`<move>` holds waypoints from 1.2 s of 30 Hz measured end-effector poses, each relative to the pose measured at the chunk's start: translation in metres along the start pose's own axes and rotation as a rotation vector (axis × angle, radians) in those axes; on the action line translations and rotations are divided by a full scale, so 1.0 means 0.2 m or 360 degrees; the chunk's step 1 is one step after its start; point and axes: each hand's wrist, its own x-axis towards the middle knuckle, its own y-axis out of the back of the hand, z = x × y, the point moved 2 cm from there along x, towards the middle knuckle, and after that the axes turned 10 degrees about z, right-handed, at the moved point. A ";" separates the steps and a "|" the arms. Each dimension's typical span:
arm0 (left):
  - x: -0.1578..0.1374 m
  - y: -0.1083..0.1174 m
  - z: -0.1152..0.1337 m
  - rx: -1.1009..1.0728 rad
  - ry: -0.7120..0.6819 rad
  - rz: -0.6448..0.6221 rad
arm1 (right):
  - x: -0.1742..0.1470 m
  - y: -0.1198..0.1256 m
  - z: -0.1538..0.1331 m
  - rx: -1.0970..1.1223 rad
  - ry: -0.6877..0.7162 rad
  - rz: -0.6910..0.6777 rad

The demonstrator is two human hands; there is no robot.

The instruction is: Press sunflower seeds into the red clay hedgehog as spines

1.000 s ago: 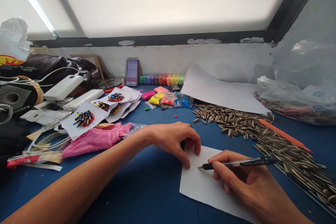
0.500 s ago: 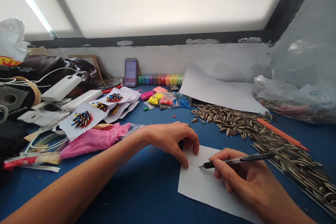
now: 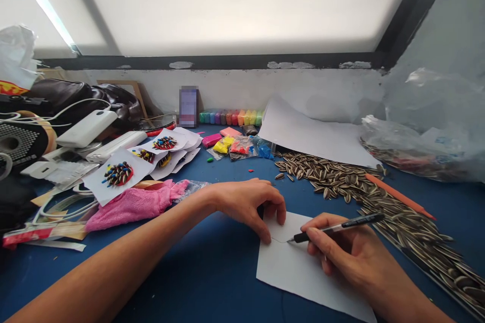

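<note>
A white sheet of paper [image 3: 303, 272] lies at a slant on the blue table. My left hand [image 3: 252, 207] curls over its upper left corner, thumb and fingertips pressing it down; some fingers are partly hidden behind the others. In a writing grip, my right hand [image 3: 341, 247] is closed round a black-and-clear pen [image 3: 333, 228]. The pen's tip touches the paper at the end of a thin curved line that starts near my left thumb. The heel of my right hand covers part of the sheet's right side.
Sunflower seeds [image 3: 341, 176] are spread along the right, with an orange tool [image 3: 401, 197] on them. Behind lie a large white sheet [image 3: 310, 131] and bagged coloured clay [image 3: 242, 146]. At left are seed-decorated papers [image 3: 119, 174], a pink cloth [image 3: 136, 204], cables and a white power bank [image 3: 87, 128].
The pen leans a little differently, its back end slightly higher, with the tip still at the line's end. My left hand stays on the paper. The whole view has shifted slightly.
</note>
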 end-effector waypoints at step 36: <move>0.00 -0.01 0.01 0.0039 0.0009 0.0024 | -0.02 0.01 0.02 0.0077 -0.0081 0.0080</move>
